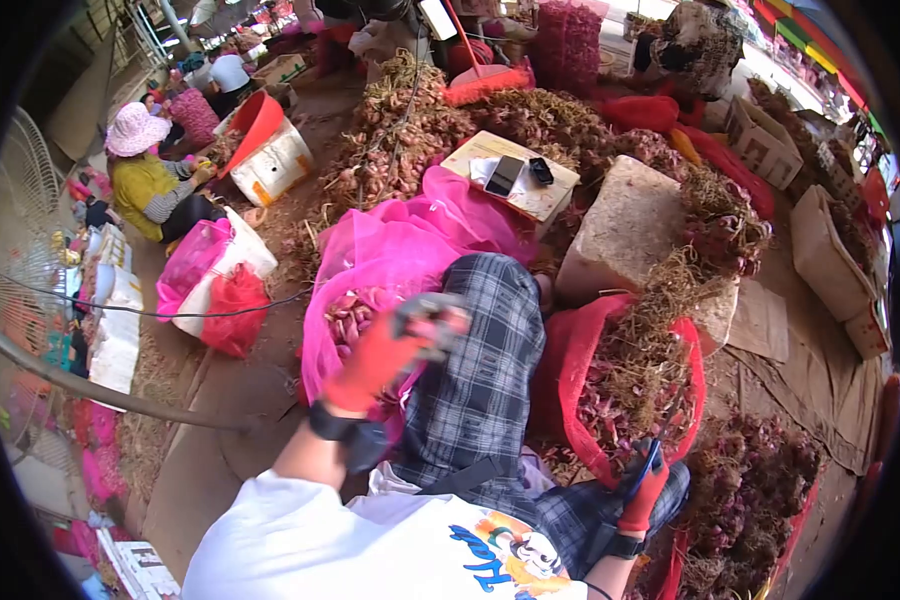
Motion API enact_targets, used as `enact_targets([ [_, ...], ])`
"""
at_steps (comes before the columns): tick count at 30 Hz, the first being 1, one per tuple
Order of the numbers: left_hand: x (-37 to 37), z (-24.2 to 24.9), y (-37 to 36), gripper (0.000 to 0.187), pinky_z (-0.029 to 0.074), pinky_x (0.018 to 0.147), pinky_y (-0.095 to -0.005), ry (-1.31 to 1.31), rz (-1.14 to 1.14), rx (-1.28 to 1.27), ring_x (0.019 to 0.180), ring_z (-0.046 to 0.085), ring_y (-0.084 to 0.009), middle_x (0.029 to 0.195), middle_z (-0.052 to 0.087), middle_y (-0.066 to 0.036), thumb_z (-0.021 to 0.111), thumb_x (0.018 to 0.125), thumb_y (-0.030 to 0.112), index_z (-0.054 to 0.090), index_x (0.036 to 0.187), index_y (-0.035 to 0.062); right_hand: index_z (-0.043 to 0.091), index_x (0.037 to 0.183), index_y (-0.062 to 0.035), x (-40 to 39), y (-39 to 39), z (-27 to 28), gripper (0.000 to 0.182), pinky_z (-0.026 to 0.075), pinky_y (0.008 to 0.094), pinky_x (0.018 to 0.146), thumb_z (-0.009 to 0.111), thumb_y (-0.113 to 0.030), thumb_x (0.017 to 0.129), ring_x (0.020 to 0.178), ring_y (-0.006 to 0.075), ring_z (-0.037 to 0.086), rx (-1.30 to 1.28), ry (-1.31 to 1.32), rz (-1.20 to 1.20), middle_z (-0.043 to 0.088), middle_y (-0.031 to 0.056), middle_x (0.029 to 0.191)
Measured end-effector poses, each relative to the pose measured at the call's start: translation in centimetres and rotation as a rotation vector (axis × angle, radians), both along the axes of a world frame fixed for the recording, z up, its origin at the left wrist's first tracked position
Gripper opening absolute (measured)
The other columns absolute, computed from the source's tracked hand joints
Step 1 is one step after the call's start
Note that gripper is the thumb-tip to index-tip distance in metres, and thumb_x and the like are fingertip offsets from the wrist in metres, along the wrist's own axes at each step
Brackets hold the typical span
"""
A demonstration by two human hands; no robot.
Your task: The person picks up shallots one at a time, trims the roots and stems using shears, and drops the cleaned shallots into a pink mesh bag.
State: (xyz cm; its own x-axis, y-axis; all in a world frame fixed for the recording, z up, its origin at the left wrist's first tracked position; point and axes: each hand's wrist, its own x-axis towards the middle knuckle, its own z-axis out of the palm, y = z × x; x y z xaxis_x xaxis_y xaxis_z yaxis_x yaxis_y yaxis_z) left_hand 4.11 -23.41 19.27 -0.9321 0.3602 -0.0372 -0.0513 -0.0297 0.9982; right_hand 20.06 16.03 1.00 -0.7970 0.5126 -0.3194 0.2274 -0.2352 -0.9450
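Your left hand (395, 345), in a red glove with grey fingertips, is raised over the open mouth of the pink bag (390, 255) at about ten o'clock from your checked knee (485, 350). The hand is blurred, so I cannot tell for certain what it grips; the fingers look curled shut, perhaps on a shallot or two. Inside the bag, just at nine o'clock of the hand, lie pale pink trimmed shallots (348, 312).

Your right hand (645, 490), also red-gloved, sits low at five o'clock of your knee, closed on blue-handled scissors (646, 466) whose handle loop shows above the fingers. At twelve o'clock from that hand stands the red mesh sack (580, 375), filled with dry roots and stalks. A heap of untrimmed shallots (760, 490) lies at three o'clock of your right hand.

Farther out at twelve o'clock, a cardboard box (515, 175) carries a phone (504, 175) and a small dark object beside it. At ten o'clock, well apart, a person in a pink hat (135, 130) and yellow top sits on the ground near a white bucket (270, 160).
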Motion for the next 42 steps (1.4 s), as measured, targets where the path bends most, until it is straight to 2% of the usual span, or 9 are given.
enact_targets([
  [9, 2.5, -7.0, -9.2, 0.04, 0.046, 0.093, -0.0353, 0.37, 0.66, -0.066, 0.107, 0.057, -0.02, 0.127, 0.053, -0.014, 0.037, 0.1, 0.025, 0.042, 0.134, 0.0043, 0.059, 0.092, -0.0049, -1.0, -0.7, 0.9, 0.009, 0.033, 0.02, 0.038, 0.057, -0.012, 0.088, 0.043, 0.0044, 0.043, -0.029, 0.019, 0.069, 0.046, -0.0055, 0.057],
  [12, 0.2, -0.1, 1.5, 0.042, 0.048, 0.089, -0.0317, 0.095, 0.263, 0.356, 0.099, 0.061, -0.0207, 0.118, 0.058, -0.015, 0.039, 0.1, 0.03, 0.045, 0.131, 0.003, 0.061, 0.098, -0.0036, -1.6, -1.5, 1.3, 0.015, 0.037, 0.0202, 0.039, 0.057, -0.005, 0.084, 0.046, 0.0069, 0.05, -0.01, 0.009, 0.042, 0.058, 0.0011, 0.064],
  [15, -1.4, -3.1, 9.7, 0.051, 0.051, 0.086, -0.0338, -0.402, -0.216, 0.742, 0.098, 0.062, -0.0228, 0.115, 0.059, -0.016, 0.037, 0.098, 0.043, 0.044, 0.131, 0.0043, 0.064, 0.103, 0.0026, -2.9, -2.6, 2.8, 0.025, 0.048, 0.0289, 0.083, 0.056, 0.004, 0.08, 0.088, 0.0152, 0.062, 0.241, 0.072, 0.174, 0.068, 0.007, 0.093],
  [18, -2.6, -8.5, 17.4, 0.056, 0.05, 0.088, -0.0317, -0.465, -0.41, 0.645, 0.101, 0.059, -0.0197, 0.117, 0.057, -0.014, 0.037, 0.097, 0.047, 0.04, 0.134, 0.0047, 0.063, 0.103, 0.0016, -4.2, -3.9, 4.5, 0.022, 0.048, 0.026, 0.078, 0.063, 0.0, 0.081, 0.085, 0.0109, 0.061, 0.449, 0.206, 0.125, 0.067, 0.0038, 0.092],
  [25, 1.3, -14.8, 22.8, 0.064, 0.046, 0.09, -0.0316, -0.411, -0.459, 0.284, 0.1, 0.056, -0.0138, 0.117, 0.054, -0.007, 0.029, 0.099, 0.049, 0.021, 0.144, 0.0049, 0.06, 0.103, 0.0003, -7.7, -5.3, 4.2, 0.023, 0.049, 0.0239, 0.063, 0.067, -0.009, 0.083, 0.075, 0.008, 0.059, 0.461, 0.16, 0.029, 0.063, 0.0023, 0.084],
  [28, 1.8, -14.8, 22.0, 0.053, 0.046, 0.089, -0.0296, -0.303, -0.498, 0.227, 0.099, 0.056, -0.0144, 0.116, 0.055, -0.008, 0.029, 0.101, 0.037, 0.021, 0.145, 0.0078, 0.06, 0.101, -0.0008, -7.9, -6.2, 3.1, 0.023, 0.048, 0.0241, 0.054, 0.065, -0.015, 0.085, 0.064, 0.0089, 0.059, -0.072, 0.151, 0.018, 0.062, 0.0036, 0.08],
  [29, 0.8, -16.4, 20.7, 0.046, 0.047, 0.086, -0.028, 0.289, -0.551, -0.01, 0.1, 0.056, -0.0152, 0.12, 0.054, -0.01, 0.03, 0.101, 0.022, 0.024, 0.144, 0.0084, 0.06, 0.101, -0.0014, -7.8, -5.9, 3.1, 0.023, 0.045, 0.0233, 0.049, 0.062, -0.019, 0.087, 0.056, 0.0089, 0.055, -0.239, 0.127, 0.032, 0.061, 0.0032, 0.076],
  [32, -0.7, -15.8, 19.9, 0.042, 0.049, 0.083, -0.0268, -0.139, -0.582, -0.044, 0.099, 0.056, -0.0158, 0.121, 0.053, -0.012, 0.032, 0.098, 0.013, 0.03, 0.14, 0.0064, 0.062, 0.1, -0.002, -7.9, -5.7, 2.1, 0.02, 0.044, 0.0207, 0.048, 0.064, -0.016, 0.086, 0.056, 0.007, 0.055, -0.268, 0.112, -0.044, 0.063, 0.0027, 0.078],
  [42, 0.1, -18.7, 21.9, 0.039, 0.044, 0.066, -0.0267, -0.3, -0.352, 0.001, 0.075, 0.05, -0.0084, 0.085, 0.056, -0.001, 0.035, 0.101, 0.033, 0.057, 0.113, 0.0032, 0.056, 0.101, -0.002, -8.1, -6.0, 5.2, 0.025, 0.049, 0.0292, 0.067, 0.065, -0.001, 0.078, 0.08, 0.0184, 0.062, 0.666, 0.185, 0.208, 0.062, 0.0096, 0.092],
])
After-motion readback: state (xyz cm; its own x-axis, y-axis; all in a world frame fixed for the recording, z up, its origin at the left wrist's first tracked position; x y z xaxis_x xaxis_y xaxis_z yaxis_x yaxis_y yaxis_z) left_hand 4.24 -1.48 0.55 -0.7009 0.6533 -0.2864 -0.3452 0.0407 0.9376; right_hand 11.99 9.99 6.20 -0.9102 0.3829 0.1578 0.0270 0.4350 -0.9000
